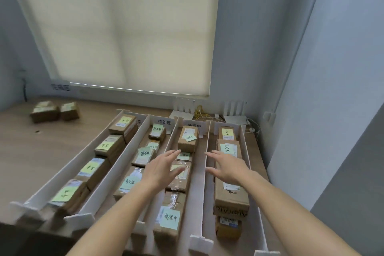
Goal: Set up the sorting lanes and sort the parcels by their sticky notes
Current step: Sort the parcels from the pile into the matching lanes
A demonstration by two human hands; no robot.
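Both hands reach out flat over the lanes, fingers straight and spread, holding nothing: the left hand (161, 169) hovers above the third lane's taped brown cardboard parcels (178, 174), the right hand (227, 165) above the fourth lane's long carton (230, 195). Thin white foam-board dividers (204, 172) stand upright on the wooden table (41, 147), forming four narrow lanes. Each lane holds a row of boxy parcels topped with square pale green or yellow sticky notes (169, 218) bearing handwriting. Two more parcels (55, 111) sit well apart at the table's far left. A cream roller blind (124, 27) hangs behind.
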